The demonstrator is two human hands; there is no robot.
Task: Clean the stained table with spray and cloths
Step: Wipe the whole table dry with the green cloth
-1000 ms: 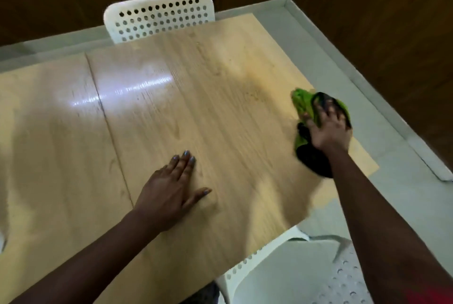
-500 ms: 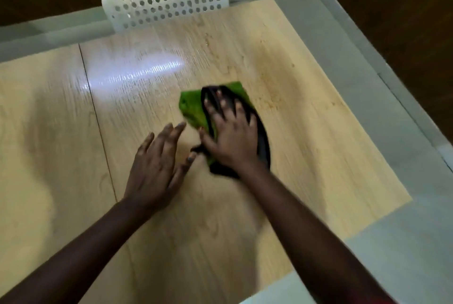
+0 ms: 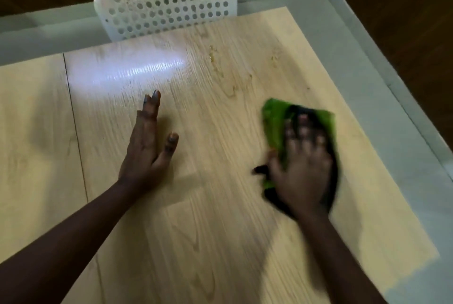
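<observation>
I am leaning over a pale wood-grain table [image 3: 208,242] with a thin seam [image 3: 76,129] running from the far edge toward the near edge on its left side. A bright patch of light [image 3: 137,70] is glaring off the far-left part of the top, and yellowish stains [image 3: 215,58] are showing near the far edge, toward the right corner. A white chair [image 3: 166,4] with a perforated back is standing against the far edge, and a grey floor [image 3: 382,97] with a raised border is running along the right side below dark wooden walls [image 3: 404,9]. My left hand [image 3: 147,149] is resting flat on the middle of the table, fingers straight and together, thumb spread, holding nothing. My right hand [image 3: 304,168] is pressing down with spread fingers on a green and black cloth [image 3: 274,117] lying on the right part of the table, near the right edge, well apart from my left hand. That hand and the cloth are blurred, so the cloth's folds and its outline under my palm are hard to make out. The table's left end and near edge are cut off by the frame, and both my forearms are running out of view at the bottom.
</observation>
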